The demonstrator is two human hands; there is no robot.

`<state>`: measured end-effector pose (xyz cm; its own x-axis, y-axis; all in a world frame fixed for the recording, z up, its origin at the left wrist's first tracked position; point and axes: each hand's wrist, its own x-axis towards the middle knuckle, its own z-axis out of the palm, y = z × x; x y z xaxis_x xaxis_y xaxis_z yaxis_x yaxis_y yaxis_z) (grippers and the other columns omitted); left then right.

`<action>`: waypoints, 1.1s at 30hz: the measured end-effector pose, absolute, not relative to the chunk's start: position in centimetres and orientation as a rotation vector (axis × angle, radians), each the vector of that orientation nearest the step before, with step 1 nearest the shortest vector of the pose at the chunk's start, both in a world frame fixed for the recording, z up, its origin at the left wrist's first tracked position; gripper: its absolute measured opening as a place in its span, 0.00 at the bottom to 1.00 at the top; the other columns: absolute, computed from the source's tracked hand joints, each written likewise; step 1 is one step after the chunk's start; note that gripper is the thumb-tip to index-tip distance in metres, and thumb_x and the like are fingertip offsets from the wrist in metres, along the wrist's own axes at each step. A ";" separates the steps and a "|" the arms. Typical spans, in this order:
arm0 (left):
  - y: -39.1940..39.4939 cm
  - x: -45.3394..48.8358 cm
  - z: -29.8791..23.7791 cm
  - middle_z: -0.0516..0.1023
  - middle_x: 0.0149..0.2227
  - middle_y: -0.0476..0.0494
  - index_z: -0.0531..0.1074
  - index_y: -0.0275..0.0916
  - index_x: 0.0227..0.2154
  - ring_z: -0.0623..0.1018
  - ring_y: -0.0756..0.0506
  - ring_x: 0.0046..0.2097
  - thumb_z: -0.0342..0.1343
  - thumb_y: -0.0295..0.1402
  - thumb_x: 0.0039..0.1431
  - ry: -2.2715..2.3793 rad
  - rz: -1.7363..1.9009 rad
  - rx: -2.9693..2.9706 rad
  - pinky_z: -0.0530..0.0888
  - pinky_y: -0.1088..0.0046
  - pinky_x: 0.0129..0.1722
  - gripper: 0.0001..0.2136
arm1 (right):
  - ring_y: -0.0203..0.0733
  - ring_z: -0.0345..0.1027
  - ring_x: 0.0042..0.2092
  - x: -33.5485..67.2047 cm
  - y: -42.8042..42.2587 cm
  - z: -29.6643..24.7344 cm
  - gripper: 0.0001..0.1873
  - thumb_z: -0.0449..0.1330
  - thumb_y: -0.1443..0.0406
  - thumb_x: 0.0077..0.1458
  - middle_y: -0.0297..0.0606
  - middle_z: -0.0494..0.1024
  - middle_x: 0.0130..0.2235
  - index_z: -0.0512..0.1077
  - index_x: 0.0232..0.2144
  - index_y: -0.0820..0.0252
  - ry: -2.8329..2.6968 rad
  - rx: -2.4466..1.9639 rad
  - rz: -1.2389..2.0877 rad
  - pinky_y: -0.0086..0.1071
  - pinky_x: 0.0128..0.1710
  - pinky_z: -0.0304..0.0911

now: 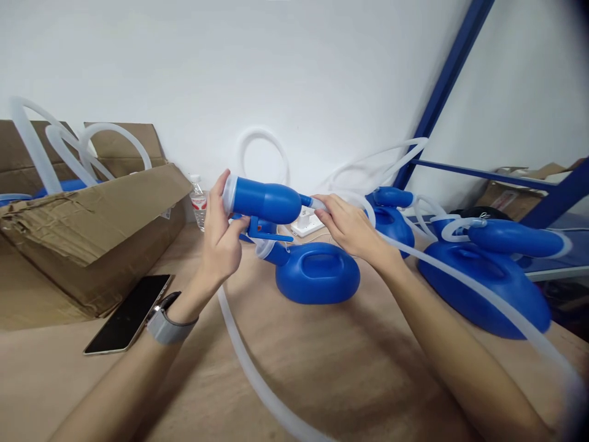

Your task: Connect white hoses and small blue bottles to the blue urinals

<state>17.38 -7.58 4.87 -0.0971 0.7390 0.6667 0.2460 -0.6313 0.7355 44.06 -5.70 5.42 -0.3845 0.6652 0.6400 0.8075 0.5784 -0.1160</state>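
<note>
My left hand (221,236) grips the wide white-rimmed end of a blue plastic funnel piece (264,201), held level above the table. My right hand (347,227) pinches the end of a translucent white tube (464,279) against the funnel's narrow spout. The tube runs back over my right forearm toward the lower right. Just below the funnel a blue flat container (317,273) lies on the wooden table (322,368), with a blue clip (262,230) by its neck. A grey watch sits on my left wrist.
An open cardboard box (87,239) with tubes and blue parts stands at left. A black phone (129,313) lies beside it. Two more blue containers (483,282) with coiled tubes rest at right, by a blue shelf frame (442,92). A water bottle (199,205) stands at the wall.
</note>
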 end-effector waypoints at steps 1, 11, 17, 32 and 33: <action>-7.4 17.2 5.1 0.70 0.61 0.39 0.58 0.52 0.69 0.71 0.29 0.63 0.59 0.37 0.59 1.066 1.760 1.778 0.77 0.52 0.55 0.34 | 0.55 0.75 0.52 44.2 -5.7 5.5 0.25 0.42 0.55 0.76 0.50 0.79 0.55 0.68 0.62 0.61 -2.173 -1.160 -0.298 0.44 0.48 0.69; -7.2 14.8 7.8 0.72 0.37 0.48 0.73 0.43 0.43 0.75 0.49 0.30 0.74 0.46 0.48 0.925 1.393 1.595 0.73 0.77 0.20 0.23 | 0.48 0.75 0.35 43.7 -6.5 5.8 0.26 0.43 0.51 0.76 0.44 0.82 0.36 0.73 0.46 0.62 -2.310 -0.999 -0.425 0.35 0.32 0.56; -7.5 14.1 7.6 0.73 0.40 0.49 0.71 0.43 0.43 0.75 0.51 0.30 0.77 0.44 0.47 0.926 1.398 1.885 0.76 0.77 0.23 0.26 | 0.46 0.70 0.28 43.9 -7.6 6.7 0.31 0.40 0.49 0.76 0.42 0.79 0.27 0.74 0.42 0.64 -2.304 -0.972 -0.692 0.35 0.28 0.46; -7.7 15.1 6.8 0.77 0.46 0.45 0.66 0.45 0.46 0.78 0.42 0.48 0.77 0.46 0.48 0.543 1.681 2.283 0.78 0.60 0.46 0.29 | 0.40 0.62 0.23 43.8 -9.7 8.4 0.28 0.40 0.50 0.76 0.33 0.72 0.22 0.70 0.37 0.61 -2.313 -0.816 -0.493 0.33 0.27 0.48; -7.8 15.2 6.8 0.77 0.47 0.45 0.66 0.45 0.47 0.78 0.42 0.48 0.77 0.45 0.48 0.518 1.693 2.285 0.78 0.61 0.46 0.29 | 0.40 0.62 0.23 43.8 -9.9 8.7 0.27 0.41 0.50 0.76 0.33 0.71 0.22 0.70 0.37 0.60 -2.304 -0.813 -0.475 0.33 0.28 0.48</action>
